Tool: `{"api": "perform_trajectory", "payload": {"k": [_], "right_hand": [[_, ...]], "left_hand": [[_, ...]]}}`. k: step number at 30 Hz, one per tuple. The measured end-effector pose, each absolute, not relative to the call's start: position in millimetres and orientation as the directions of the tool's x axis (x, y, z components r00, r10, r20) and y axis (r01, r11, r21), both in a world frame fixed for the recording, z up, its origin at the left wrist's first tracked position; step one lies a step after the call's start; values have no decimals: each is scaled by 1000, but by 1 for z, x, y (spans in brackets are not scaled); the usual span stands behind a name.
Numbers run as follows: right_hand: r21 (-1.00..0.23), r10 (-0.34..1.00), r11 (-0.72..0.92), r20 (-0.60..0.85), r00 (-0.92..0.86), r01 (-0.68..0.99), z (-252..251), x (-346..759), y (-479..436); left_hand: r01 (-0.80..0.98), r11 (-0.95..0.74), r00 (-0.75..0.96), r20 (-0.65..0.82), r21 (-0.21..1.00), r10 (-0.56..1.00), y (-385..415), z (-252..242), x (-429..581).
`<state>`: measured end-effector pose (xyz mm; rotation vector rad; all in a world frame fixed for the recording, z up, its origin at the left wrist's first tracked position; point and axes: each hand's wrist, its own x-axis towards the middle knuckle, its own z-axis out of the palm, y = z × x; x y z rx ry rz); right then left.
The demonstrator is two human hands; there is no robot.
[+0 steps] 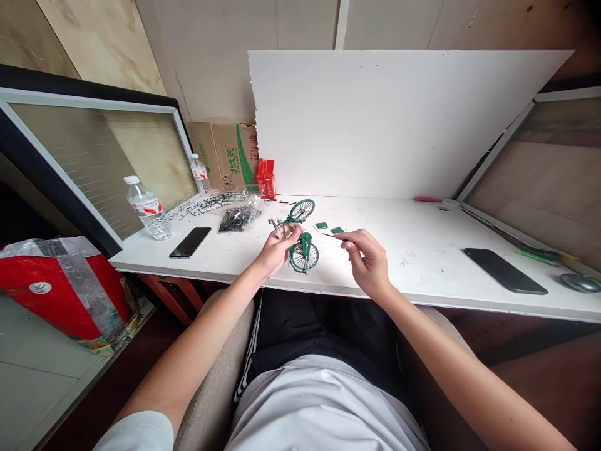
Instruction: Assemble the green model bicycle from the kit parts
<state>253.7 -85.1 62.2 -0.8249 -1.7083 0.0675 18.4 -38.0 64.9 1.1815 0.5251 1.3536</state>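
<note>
A small green model bicycle [300, 235] stands on the white table [422, 250], one wheel toward the back and one toward me. My left hand [278, 252] is closed around its frame near the middle. My right hand [366, 258] hovers just right of the bicycle, fingers pinched on a thin dark rod-like tool [331, 236] whose tip points toward the bicycle. Two small green parts [328, 227] lie on the table just behind the tool.
A black phone [190, 242], a bag of dark small parts [237, 218], wire part frames [204, 205] and two water bottles [149, 208] lie left. A red pack [266, 178] and a cardboard box [228, 155] stand behind. Another phone [504, 270] lies right. White board [399, 119] backs the table.
</note>
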Motion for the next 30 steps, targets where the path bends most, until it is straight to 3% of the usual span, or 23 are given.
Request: {"api": "perform_trajectory", "payload": {"k": [12, 21, 30], "right_hand": [[-469, 536, 760, 844, -26, 450, 70, 257, -93], [-464, 523, 784, 852, -35, 413, 81, 251, -106], [-445, 509, 799, 859, -61, 406, 86, 250, -110]], "left_hand": [[-432, -267, 230, 391, 862, 891, -49, 76, 16], [-484, -175, 290, 346, 857, 892, -58, 85, 20], [-502, -175, 241, 332, 847, 912, -55, 81, 24]]}}
